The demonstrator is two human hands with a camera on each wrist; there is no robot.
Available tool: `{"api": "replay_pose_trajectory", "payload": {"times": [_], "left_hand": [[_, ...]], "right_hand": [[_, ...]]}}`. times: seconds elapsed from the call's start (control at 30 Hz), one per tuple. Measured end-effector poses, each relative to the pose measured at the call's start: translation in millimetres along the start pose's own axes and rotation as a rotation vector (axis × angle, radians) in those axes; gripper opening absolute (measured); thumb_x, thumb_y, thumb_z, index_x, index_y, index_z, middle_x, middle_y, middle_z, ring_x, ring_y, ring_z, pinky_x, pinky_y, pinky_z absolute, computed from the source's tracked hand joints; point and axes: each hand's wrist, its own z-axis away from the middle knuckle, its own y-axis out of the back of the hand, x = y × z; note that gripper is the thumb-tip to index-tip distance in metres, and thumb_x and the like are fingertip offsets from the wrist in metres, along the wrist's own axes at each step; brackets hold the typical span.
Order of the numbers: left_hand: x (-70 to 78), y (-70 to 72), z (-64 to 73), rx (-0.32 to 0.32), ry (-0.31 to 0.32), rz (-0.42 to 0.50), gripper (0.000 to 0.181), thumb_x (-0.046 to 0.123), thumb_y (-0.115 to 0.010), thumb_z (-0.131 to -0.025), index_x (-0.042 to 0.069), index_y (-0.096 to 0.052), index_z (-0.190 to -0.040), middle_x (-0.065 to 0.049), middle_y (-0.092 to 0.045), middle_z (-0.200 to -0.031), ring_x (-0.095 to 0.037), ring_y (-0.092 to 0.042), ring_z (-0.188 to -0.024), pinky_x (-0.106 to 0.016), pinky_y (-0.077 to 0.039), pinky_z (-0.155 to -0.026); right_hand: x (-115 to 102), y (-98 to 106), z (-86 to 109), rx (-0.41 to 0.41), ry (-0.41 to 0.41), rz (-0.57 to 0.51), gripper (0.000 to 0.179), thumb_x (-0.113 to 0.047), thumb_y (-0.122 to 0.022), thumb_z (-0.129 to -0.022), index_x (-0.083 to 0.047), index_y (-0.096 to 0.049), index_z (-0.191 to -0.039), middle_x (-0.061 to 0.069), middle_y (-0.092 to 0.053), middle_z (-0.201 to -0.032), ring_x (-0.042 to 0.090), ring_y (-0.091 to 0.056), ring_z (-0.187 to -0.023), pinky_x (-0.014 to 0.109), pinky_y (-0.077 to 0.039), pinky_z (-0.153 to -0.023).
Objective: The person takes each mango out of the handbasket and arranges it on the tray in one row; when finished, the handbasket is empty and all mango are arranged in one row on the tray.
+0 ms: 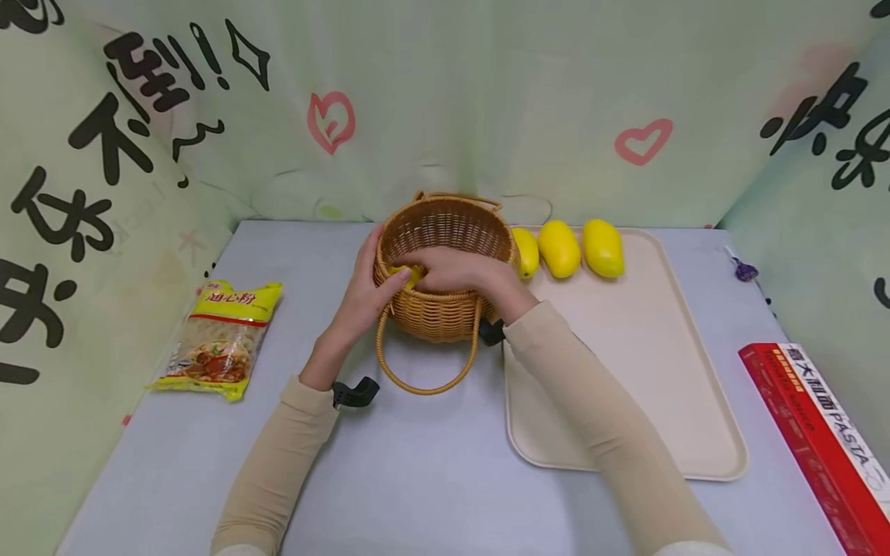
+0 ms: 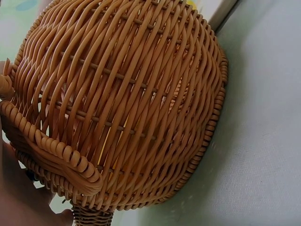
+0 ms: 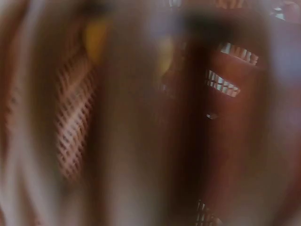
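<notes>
A round wicker basket (image 1: pixel 436 316) is tilted so that its mouth shows in the head view, with its looped handle (image 1: pixel 429 391) hanging down in front. My left hand (image 1: pixel 365 282) grips the basket's left rim, thumb over the edge. My right hand (image 1: pixel 455 270) reaches inside the basket, its fingers around a yellow mango (image 1: pixel 415 276) near the left wall, mostly hidden by the hand. In the left wrist view the basket's woven side (image 2: pixel 122 94) fills most of the frame. The right wrist view is blurred, with wicker close to the lens.
Three yellow mangoes (image 1: pixel 559 249) lie at the back of a beige tray (image 1: pixel 626 371) to the right. A yellow noodle bag (image 1: pixel 221 340) lies at the left. A red pasta box (image 1: pixel 813 432) and a small purple-wrapped lollipop (image 1: pixel 745 270) are at the right edge.
</notes>
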Motion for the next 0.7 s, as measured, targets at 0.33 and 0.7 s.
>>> {"api": "replay_pose_trajectory", "payload": {"times": [0.33,0.7], "left_hand": [[-39.3,0.6,-11.5,0.034,-0.026,-0.026,0.086,0.035,-0.062,-0.094,0.028,-0.008,-0.161,0.001,-0.007,-0.168,-0.022,-0.014,-0.154,-0.051,-0.021,-0.123],[-37.4,-2.4,-11.1,0.039,-0.029,-0.027,0.084,0.039,-0.062,-0.094,0.033,-0.009,-0.16,0.003,-0.008,-0.167,-0.019,-0.012,-0.154,-0.049,-0.019,-0.124]], "right_hand": [[1,-2,-7.2,-0.058,-0.037,0.031,0.059,-0.014,-0.052,-0.096,-0.013,-0.04,-0.153,0.009,-0.039,-0.158,0.026,-0.032,-0.148,0.042,-0.028,-0.122],[3,-3,-6.9,-0.076,-0.051,0.011,0.055,-0.016,-0.054,-0.097,-0.016,-0.043,-0.151,0.007,-0.044,-0.155,0.024,-0.038,-0.145,0.041,-0.029,-0.121]]}}
